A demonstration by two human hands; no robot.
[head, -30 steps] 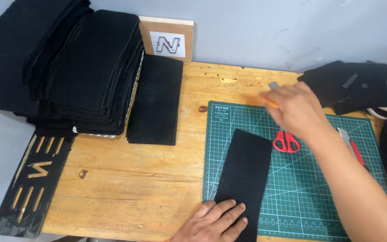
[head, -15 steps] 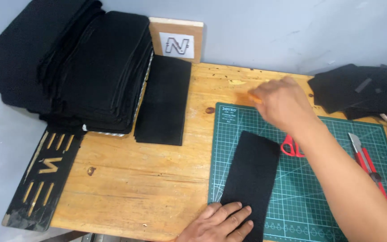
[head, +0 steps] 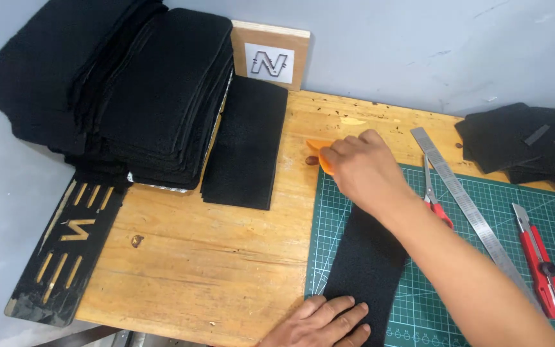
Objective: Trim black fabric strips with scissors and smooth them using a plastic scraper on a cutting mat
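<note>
Left hand (head: 322, 321) flat, open on black strip (head: 367, 263), low middle, pinning it to mat (head: 483, 257). Right hand (head: 364, 168) pinching orange chalk (head: 321, 154) at strip's top end.

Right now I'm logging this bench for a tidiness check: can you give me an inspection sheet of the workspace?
Surface: wooden table, green cutting mat on its right part.
Job's things: black strip on the mat; orange piece.
Clutter: scissors, steel ruler, red utility knife, black stacks, black stencil, wooden block.
Hands: left hand flat on the strip; right hand grips the orange piece.
Cables: nothing seen.
Surroundings: grey wall.
</note>
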